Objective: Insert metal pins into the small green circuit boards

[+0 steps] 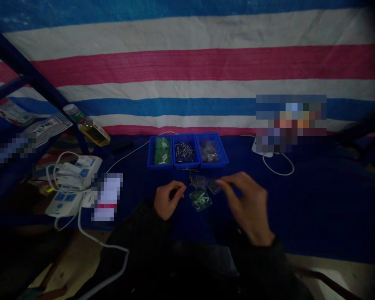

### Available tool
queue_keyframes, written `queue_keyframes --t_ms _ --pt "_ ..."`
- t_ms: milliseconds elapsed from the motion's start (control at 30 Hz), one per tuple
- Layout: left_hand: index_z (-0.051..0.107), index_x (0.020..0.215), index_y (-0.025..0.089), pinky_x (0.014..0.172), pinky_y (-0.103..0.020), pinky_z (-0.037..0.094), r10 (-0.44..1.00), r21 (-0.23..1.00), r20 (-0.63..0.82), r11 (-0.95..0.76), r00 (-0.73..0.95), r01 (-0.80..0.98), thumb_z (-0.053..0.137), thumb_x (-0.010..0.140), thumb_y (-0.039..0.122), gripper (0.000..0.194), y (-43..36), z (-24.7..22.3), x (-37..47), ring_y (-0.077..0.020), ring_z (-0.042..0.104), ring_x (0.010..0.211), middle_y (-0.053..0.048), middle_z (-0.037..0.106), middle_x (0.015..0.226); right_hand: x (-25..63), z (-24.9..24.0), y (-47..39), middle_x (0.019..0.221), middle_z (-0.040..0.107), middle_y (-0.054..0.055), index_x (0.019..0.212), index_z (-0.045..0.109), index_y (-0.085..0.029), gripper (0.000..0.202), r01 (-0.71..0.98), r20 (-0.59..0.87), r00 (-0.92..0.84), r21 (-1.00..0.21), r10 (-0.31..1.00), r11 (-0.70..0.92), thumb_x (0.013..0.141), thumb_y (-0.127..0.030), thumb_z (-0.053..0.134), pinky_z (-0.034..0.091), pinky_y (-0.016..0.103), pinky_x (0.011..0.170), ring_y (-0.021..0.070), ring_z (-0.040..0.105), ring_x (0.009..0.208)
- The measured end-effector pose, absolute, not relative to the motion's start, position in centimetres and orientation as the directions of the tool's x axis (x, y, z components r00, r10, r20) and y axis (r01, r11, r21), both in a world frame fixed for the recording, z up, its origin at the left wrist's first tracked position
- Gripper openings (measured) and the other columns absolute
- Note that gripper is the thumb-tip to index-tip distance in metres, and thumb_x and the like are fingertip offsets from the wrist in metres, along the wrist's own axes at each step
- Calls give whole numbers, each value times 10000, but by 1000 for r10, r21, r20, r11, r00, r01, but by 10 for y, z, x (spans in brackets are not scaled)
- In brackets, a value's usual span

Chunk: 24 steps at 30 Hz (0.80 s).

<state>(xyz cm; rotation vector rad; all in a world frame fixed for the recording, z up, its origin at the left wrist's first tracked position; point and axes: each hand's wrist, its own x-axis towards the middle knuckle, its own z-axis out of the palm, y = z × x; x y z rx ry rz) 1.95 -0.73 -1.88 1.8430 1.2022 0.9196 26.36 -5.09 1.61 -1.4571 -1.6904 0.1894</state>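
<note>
My right hand (248, 208) pinches the edge of a small clear bag (214, 187) with its thumb and index finger. Left of it, my left hand (168, 201) is curled with thumb and fingertips together; whatever it may hold is too small to make out. Between the hands lies a green bag (201, 200) with pale strips, and just behind it another clear bag (199, 181). Metal pieces (190, 175) lie near the blue trays. The left tray (150, 156) holds green bags, the middle tray (186, 166) loose metal pins, and the right tray (223, 152) clear bags.
White power strips (61, 203) with tangled cables and a blurred phone-like object (108, 198) are at the left. A bottle (92, 130) leans behind them. A white cable loop (279, 173) lies at the right, beside a blurred area. A striped sheet (187, 64) hangs behind the table.
</note>
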Motion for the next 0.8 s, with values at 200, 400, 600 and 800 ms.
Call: queue_keyframes --t_ms 200,400,600,800 --pt "698 997 191 648 -235 461 940 865 142 -269 310 422 602 968 261 122 -8 -23 19 -141 675 627 13 718 697 230 -22 -26 1184 734 76 1162 699 -221 244 821 393 -149 -463 907 335 937 -314 696 436 470 941 315 584 1173" --pt "689 1024 202 595 -237 433 946 870 128 -252 299 424 591 974 293 144 -9 -26 18 -140 641 604 15 709 698 224 -37 -29 1130 753 39 1092 707 -237 156 799 371 -186 -481 910 360 969 -192 622 415 443 947 277 609 1142" --pt "680 1062 199 615 -245 453 953 885 138 -241 270 398 560 990 290 167 -10 -24 17 -143 648 614 10 707 708 223 -42 -32 1016 764 38 1043 709 -225 166 756 490 -119 -520 864 399 987 -157 569 424 436 932 255 646 1044" --pt "654 1191 205 720 -268 503 948 888 254 -307 190 342 624 949 279 255 -9 -20 13 -186 696 852 -55 747 1006 200 -22 -39 989 728 42 966 699 -229 125 447 399 170 -846 901 290 996 -279 588 512 351 840 214 668 951"
